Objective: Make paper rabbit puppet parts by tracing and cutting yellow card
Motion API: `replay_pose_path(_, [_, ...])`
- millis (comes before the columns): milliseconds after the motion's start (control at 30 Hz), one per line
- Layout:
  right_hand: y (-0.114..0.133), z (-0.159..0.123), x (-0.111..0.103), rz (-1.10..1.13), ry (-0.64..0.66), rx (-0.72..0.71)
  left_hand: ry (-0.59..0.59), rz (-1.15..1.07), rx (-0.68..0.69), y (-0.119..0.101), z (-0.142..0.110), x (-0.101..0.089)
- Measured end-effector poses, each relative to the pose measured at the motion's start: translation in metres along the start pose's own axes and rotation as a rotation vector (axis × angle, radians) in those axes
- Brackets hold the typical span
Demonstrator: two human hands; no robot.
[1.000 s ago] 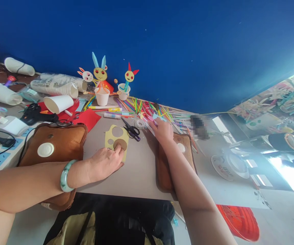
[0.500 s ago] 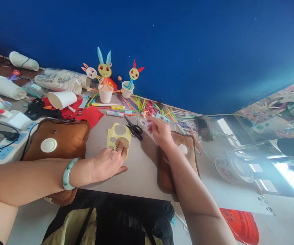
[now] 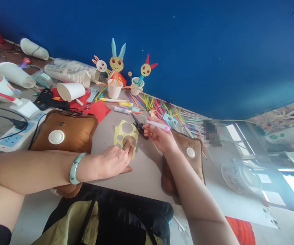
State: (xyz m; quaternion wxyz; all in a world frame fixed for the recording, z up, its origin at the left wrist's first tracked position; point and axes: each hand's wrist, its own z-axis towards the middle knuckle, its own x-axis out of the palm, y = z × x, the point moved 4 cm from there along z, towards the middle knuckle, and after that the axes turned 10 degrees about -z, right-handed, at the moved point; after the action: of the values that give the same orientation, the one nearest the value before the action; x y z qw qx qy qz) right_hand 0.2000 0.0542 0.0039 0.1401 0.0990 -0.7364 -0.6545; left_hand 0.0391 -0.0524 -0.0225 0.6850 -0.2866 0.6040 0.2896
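Note:
My right hand [image 3: 164, 140] grips a white pen [image 3: 157, 124] with a pink end, raised above the table beside black scissors [image 3: 140, 127]. My left hand [image 3: 112, 162], with a jade-coloured bangle at the wrist, presses its fingertips onto a yellow card [image 3: 118, 131] that has several round holes cut in it. Its thumb stands apart from the fingers on the table. Under those fingertips lies a brownish round area, partly hidden, and I cannot tell if it is a disc or a hole.
Brown cushions [image 3: 71, 127] flank the work area, the second [image 3: 185, 146] under my right forearm. Behind are rabbit-faced figures in paper cups [image 3: 115, 89], coloured sticks [image 3: 188, 117], a glue stick [image 3: 123, 110] and red paper [image 3: 98, 110]. A black glue gun [image 3: 50, 100] and power strip [image 3: 14, 134] lie left.
My right hand has taken up the white and pink pen and drawn back slightly towards me. My left hand stays on the yellow card. The whole view has shifted a little.

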Motion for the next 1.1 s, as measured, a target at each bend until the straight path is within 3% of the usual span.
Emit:
replay_pose_path(167, [-0.006, -0.001, 0.005, -0.148, -0.057, 0.02, 0.011, -0.003, 0.02, -0.001, 0.0, -0.004])
replay_pose_path(333, [-0.007, 0.0, -0.001, -0.446, -0.164, -0.142, 0.032, -0.012, 0.005, -0.001, 0.001, -0.003])
replay_pose_path(500, [-0.007, -0.001, 0.006, -0.438, -0.157, -0.242, 0.05, -0.048, -0.018, 0.001, 0.0, -0.003])
replay_pose_path(600, [-0.008, -0.001, 0.012, -0.355, -0.069, -0.159, 0.056, -0.053, -0.026, 0.001, -0.001, -0.005])
replay_pose_path(767, [-0.02, -0.003, 0.018, -0.171, 0.239, 0.221, 0.061, -0.051, -0.032, 0.001, 0.0, -0.006])
replay_pose_path(833, [-0.02, -0.001, 0.013, -0.205, 0.177, 0.21, 0.088, -0.053, -0.029, 0.002, 0.0, -0.005])
replay_pose_path(933, [-0.011, 0.001, 0.003, -0.248, -0.003, 0.059, 0.133, -0.065, -0.012, 0.002, 0.0, -0.002])
replay_pose_path(1100, [-0.013, -0.001, 0.008, -0.273, 0.117, 0.102, 0.104, -0.014, -0.006, 0.001, 0.0, -0.003])
